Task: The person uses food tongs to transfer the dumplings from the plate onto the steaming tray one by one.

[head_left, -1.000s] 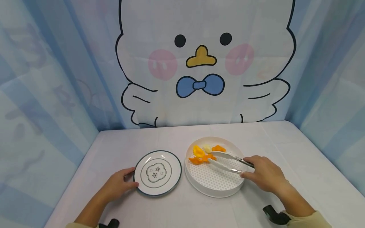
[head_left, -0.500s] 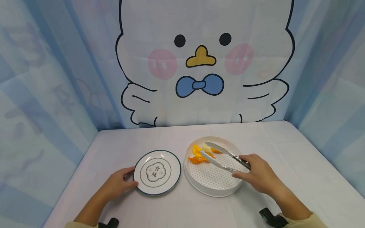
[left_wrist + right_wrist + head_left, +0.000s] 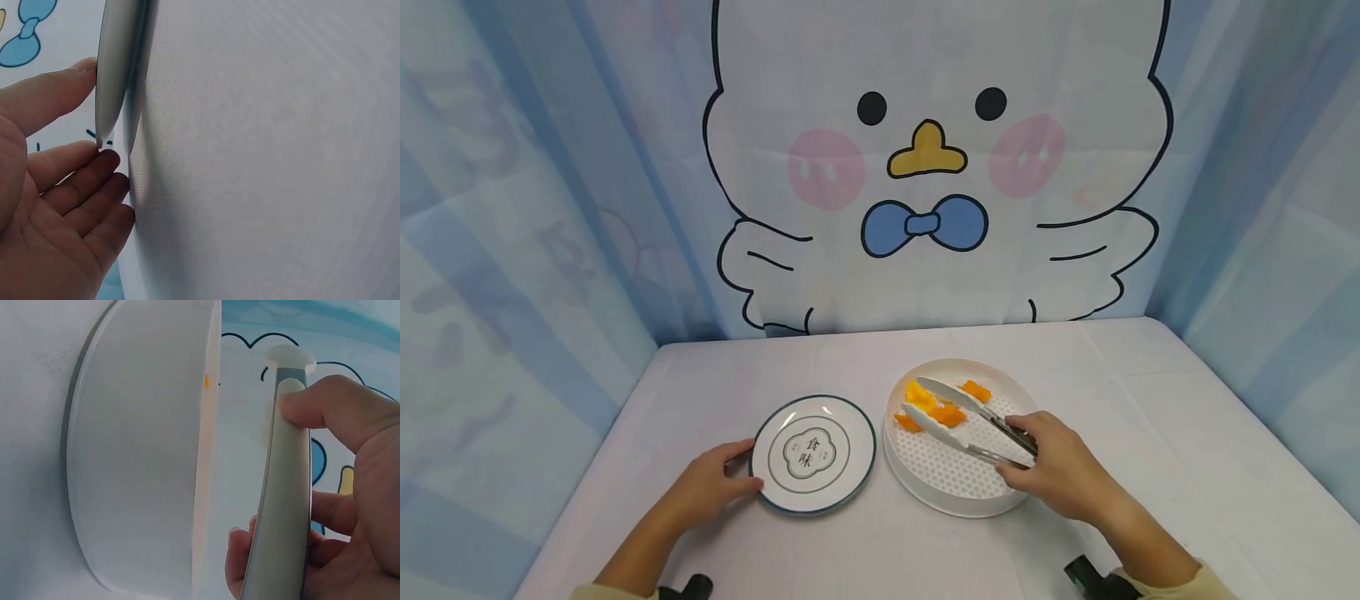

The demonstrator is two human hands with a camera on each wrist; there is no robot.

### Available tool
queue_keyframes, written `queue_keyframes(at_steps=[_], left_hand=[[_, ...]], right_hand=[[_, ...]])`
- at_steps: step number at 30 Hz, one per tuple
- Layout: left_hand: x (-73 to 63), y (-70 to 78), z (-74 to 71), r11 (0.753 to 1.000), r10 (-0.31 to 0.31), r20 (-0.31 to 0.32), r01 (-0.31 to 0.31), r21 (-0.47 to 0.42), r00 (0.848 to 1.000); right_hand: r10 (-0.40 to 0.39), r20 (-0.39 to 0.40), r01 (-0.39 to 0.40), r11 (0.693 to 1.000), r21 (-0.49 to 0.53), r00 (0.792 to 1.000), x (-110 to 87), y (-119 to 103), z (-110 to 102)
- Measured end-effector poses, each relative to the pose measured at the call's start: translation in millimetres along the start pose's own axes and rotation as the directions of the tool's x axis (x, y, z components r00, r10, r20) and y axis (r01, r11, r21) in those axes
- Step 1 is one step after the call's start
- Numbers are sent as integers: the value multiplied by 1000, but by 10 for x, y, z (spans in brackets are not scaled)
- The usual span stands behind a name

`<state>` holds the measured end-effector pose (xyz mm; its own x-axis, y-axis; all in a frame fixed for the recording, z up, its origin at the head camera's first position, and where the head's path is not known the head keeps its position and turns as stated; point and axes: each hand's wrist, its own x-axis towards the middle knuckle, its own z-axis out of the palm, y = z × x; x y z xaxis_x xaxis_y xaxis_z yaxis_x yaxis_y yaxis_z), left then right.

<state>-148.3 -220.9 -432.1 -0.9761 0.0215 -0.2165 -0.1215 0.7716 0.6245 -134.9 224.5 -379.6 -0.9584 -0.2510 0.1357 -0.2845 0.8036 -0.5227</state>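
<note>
My left hand (image 3: 706, 487) holds the left rim of a white plate (image 3: 853, 442) with a dark blue edge, which lies on the table. In the left wrist view, thumb and index fingertips meet the rim while the other fingers curl loosely below. My right hand (image 3: 1063, 467) grips tongs (image 3: 973, 404) with pale tips, thumb along one handle (image 3: 284, 487). Their arms stand apart over a round white tray (image 3: 966, 500) with a dotted floor. A yellow piece (image 3: 919, 395) sits by the tips; orange pieces (image 3: 948, 415) lie around it. The pale piece is hidden.
The white-covered table (image 3: 707, 383) reaches back to a curtain (image 3: 925, 283) printed with a cartoon bird. Blue curtains (image 3: 1262, 250) close off both sides. Black wrist mounts (image 3: 1097, 579) sit on both forearms.
My right hand has brought the tongs left across the tray, from the pale piece toward the yellow one, and their arms are spread wider. The left hand and plate have stayed put.
</note>
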Motion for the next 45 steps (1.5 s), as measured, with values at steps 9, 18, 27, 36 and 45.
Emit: queue_keyframes(at_steps=[9, 18, 27, 36, 45], left_hand=[[4, -4, 11, 1000, 0, -4, 0, 6, 1000], [1, -14, 21, 1000, 2, -8, -2, -1, 1000], [-2, -11, 14, 1000, 2, -7, -2, 0, 1000], [4, -23, 18, 1000, 3, -3, -3, 7, 1000], [1, -9, -2, 1000, 8, 4, -8, 2, 1000]], right_hand=[[-81, -21, 82, 995, 47, 996, -20, -146, 108], [-196, 24, 193, 977, 88, 980, -53, -260, 263], [-231, -3, 229, 963, 139, 973, -97, -402, 490], [-244, -70, 250, 963, 101, 967, -129, -527, 680], [-263, -98, 273, 956, 105, 960, -123, -627, 786]])
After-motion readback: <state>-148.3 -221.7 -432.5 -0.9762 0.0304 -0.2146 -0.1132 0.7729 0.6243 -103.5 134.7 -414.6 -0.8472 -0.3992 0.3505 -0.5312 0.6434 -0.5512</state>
